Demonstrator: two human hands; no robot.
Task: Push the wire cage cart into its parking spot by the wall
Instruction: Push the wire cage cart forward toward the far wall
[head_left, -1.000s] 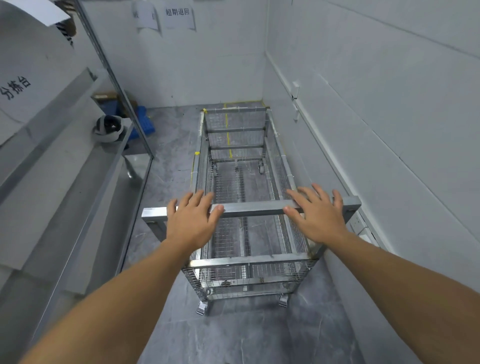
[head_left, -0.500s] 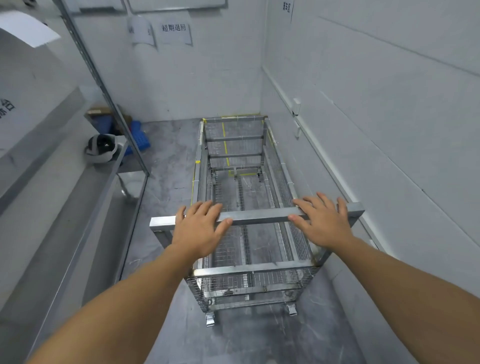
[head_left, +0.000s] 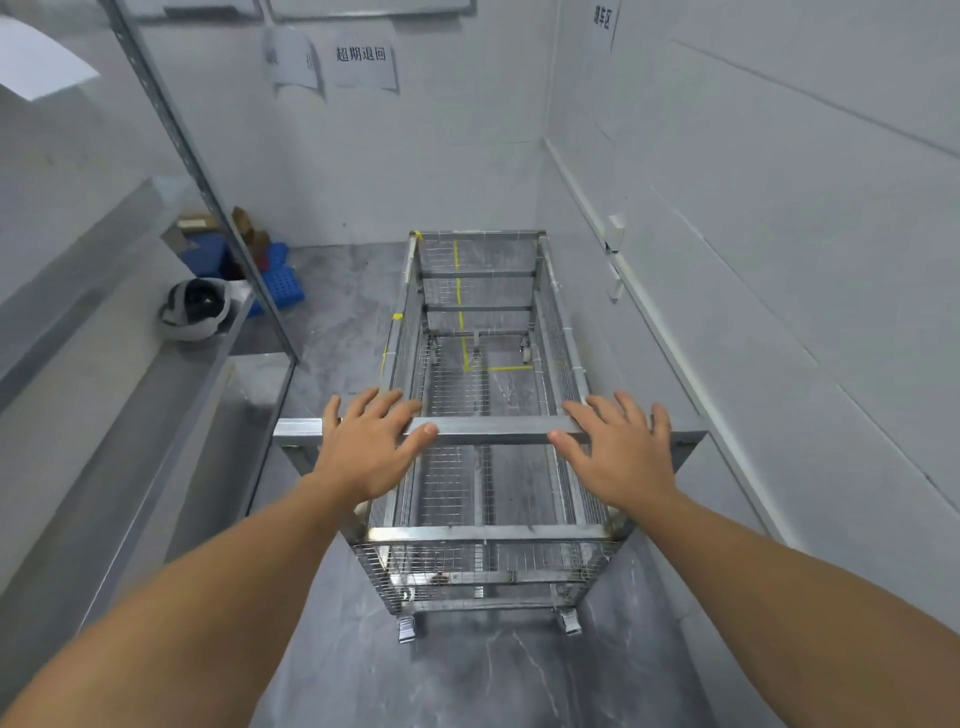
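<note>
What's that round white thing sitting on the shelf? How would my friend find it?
Look to the left side of the room, at the long grey metal shelf that runs beside the wire cage cart. At its far end, near the slanted metal post, sits a white helmet with a dark inside. It is the only round thing there; the blue crates behind it are boxy.

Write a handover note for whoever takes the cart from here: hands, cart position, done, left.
Left hand: flat and open on the handle bar, left part, fingers spread, not wrapped.
Right hand: same, on the bar's right part.
Wire cage cart: empty, lengthwise beside the right wall, far end close to the back wall. Yellow floor tape shows through the mesh.
Done: cart lined up in the corner lane.
Left: check that the far end is fully home, nudge forward if not, then let go.
</note>
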